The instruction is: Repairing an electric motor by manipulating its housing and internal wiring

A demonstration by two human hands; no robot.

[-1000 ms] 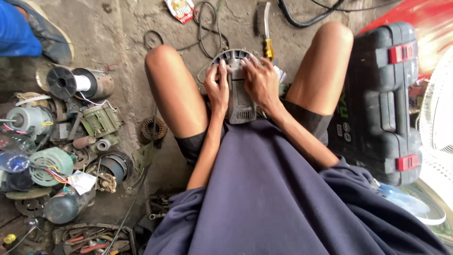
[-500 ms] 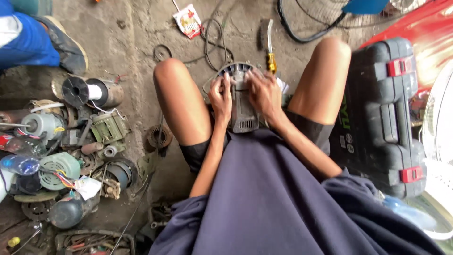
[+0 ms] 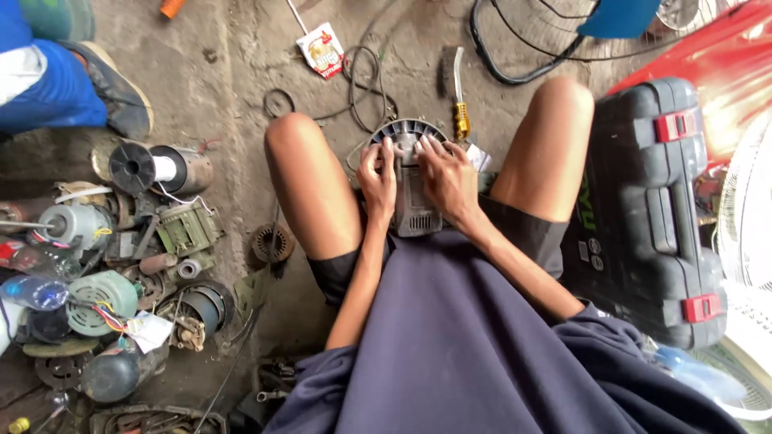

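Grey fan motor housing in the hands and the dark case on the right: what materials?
Motor housing: likely moulded plastic, matte grey, with thin ribs and slotted vents; painted metal can't be excluded. Case: moulded plastic, dark textured shell, glossy red snap latches.

The fan motor housing (image 3: 414,189) under the left hand (image 3: 376,181) and right hand (image 3: 447,178) looks like dull grey plastic, scuffed and dusty. The floor (image 3: 233,96) is rough, stained concrete. The tool case (image 3: 647,209) is matt black moulded plastic with glossy red latches. The old motors (image 3: 96,265) show bare, tarnished metal — greasy, some painted pale green. The shirt (image 3: 466,345) is soft, matt navy cloth.
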